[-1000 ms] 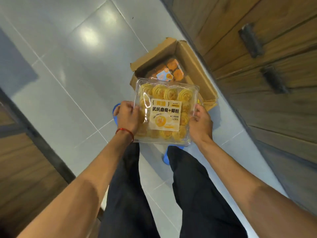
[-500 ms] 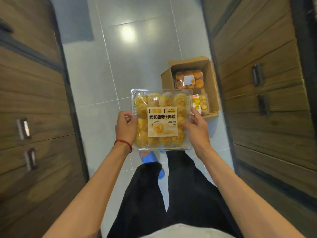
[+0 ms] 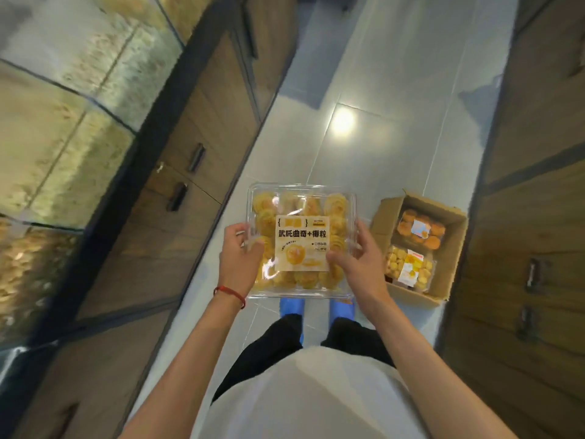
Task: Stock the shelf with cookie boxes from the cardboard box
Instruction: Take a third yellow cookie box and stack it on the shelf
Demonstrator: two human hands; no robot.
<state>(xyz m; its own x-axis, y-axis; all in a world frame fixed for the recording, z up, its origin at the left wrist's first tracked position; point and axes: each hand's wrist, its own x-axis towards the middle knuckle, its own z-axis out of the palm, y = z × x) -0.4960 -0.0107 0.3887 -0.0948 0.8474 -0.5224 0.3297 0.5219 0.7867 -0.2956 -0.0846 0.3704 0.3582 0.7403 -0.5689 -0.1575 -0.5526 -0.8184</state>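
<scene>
Plastic cookie box (image 3: 300, 239), clamped between left hand (image 3: 240, 258) and right hand (image 3: 364, 261), is not yet shelved; two packs (image 3: 421, 231) lie in the carton (image 3: 384, 217) right of them.

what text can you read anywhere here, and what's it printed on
"武氏曲奇+椰粒": large dark print on the label of the held cookie box.
Yellow block between braces above that, and the small lines at the label's lower right: too blurred to read.
Labels on the orange pastry pack and the yellow cookie pack in the cardboard box: too small to read.
</scene>
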